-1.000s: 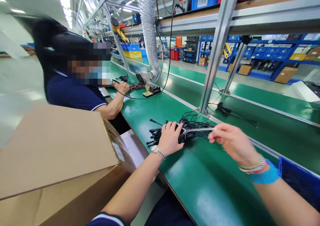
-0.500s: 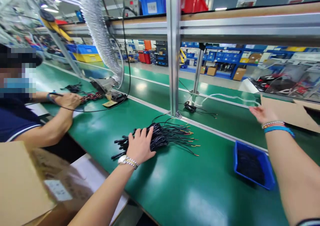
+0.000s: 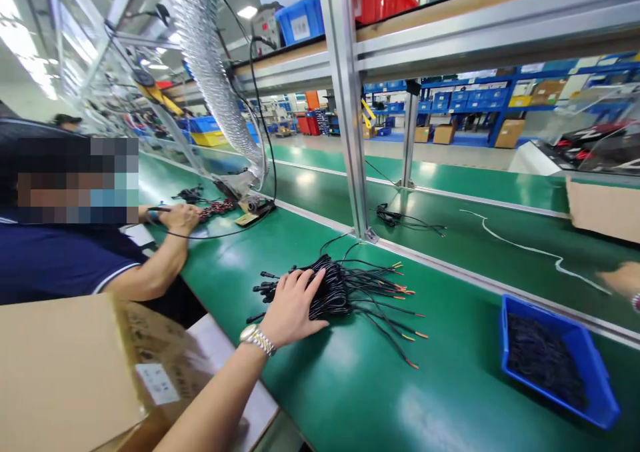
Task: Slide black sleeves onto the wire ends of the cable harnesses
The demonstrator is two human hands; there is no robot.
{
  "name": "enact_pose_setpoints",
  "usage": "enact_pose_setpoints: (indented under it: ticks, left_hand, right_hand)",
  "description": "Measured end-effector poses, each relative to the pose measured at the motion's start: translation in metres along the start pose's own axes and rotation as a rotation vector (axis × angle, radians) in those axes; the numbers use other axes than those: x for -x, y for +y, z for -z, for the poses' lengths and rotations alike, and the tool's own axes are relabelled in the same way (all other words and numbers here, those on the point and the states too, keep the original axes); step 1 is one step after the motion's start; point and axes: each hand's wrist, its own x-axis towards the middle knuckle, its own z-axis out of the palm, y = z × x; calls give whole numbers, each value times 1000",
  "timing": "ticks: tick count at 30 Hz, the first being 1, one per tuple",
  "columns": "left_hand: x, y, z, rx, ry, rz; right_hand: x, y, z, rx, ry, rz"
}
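My left hand (image 3: pixel 293 305) lies flat, fingers spread, on a bundle of black cables (image 3: pixel 345 291) on the green bench (image 3: pixel 350 385). The cables' bare orange-tipped ends fan out to the right. My right hand (image 3: pixel 623 280) shows only at the right edge, blurred, above the far green belt; its fingers cannot be made out. A loose white tie strip (image 3: pixel 530 248) lies on that belt to the left of it.
A blue bin (image 3: pixel 595 379) of black parts sits at the right. A cardboard box (image 3: pixel 70 365) stands at my left. A co-worker's hand (image 3: pixel 183 217) works further along by a silver duct (image 3: pixel 210 65). An aluminium post (image 3: pixel 350 125) rises behind the bundle.
The white strip has left my right hand and now lies on the far belt; that hand has moved right and down. My left hand stays on the bundle.
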Motion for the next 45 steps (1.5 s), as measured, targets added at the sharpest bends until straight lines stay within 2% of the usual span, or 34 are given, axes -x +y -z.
enact_pose_setpoints:
  ticks: [1, 2, 4, 5, 7, 9, 10, 12, 13, 15, 17, 20, 22, 26, 28, 30, 31, 33, 36, 38, 39, 42, 43, 45]
  left_hand:
    - [-12, -3, 6, 29, -55, 35]
    - [-28, -8, 11, 70, -124, 84]
    - [-68, -19, 18, 144, -255, 244]
    - [-88, -24, 18, 179, -363, 337]
    - [-122, -30, 13, 204, -431, 374]
    - [-141, -30, 3, 225, -494, 369]
    - [-143, -29, -2, 240, -518, 353]
    - [-137, -23, -8, 280, -544, 289]
    - [-130, -19, -9, 307, -546, 241]
    - [-113, -7, -6, 369, -544, 118]
    - [-96, 8, -1, 432, -551, -22]
    - [-81, 30, 2, 491, -534, -249]
    - [-82, 38, -1, 491, -483, -298]
    - [-109, 33, -13, 438, -331, -116]
    - [-124, 25, -11, 402, -253, -23]
    - [-127, 18, -4, 368, -174, 46]
    - [-121, 16, 1, 356, -138, 72]
    - [-95, 18, 7, 304, -43, 127]
    - [-33, 29, 1, 108, 117, 213]
    - [2, 35, -11, 13, 115, 175]
    - [14, 34, -18, -10, 117, 102]
    - [22, 21, -32, 4, 83, -196]
    - [18, 16, -33, 12, 72, -236]
    - [7, 9, -33, 2, 82, -183]
  right_hand:
    - [-2, -17, -2, 118, -71, -53]
    - [3, -41, -3, 170, -95, 22]
    - [40, -100, -4, 167, -201, 317]
    - [71, -133, -5, 127, -260, 499]
    - [152, -193, -8, 11, -396, 846]
    - [243, -234, -17, -131, -655, 1211]
    - [284, -246, -25, -193, -807, 1366]
    - [351, -257, -43, -254, -1027, 1555]
    - [375, -257, -53, -272, -1053, 1591]
    - [404, -250, -68, -277, -969, 1517]
    - [417, -240, -76, -299, -897, 1422]
    - [421, -227, -76, -355, -913, 1370]
    - [419, -226, -76, -354, -916, 1353]
    - [402, -238, -86, -261, -829, 1328]
    - [389, -246, -94, -213, -743, 1311]
    - [380, -251, -100, -168, -663, 1282]
    - [378, -250, -101, -151, -640, 1274]
    - [378, -246, -101, -145, -629, 1285]
    - [388, -235, -93, -190, -668, 1355]
    - [395, -230, -86, -209, -701, 1382]
    - [398, -228, -83, -213, -715, 1389]
    - [401, -225, -76, -214, -733, 1399]
    - [401, -225, -75, -211, -732, 1398]
    - [400, -222, -74, -199, -728, 1380]
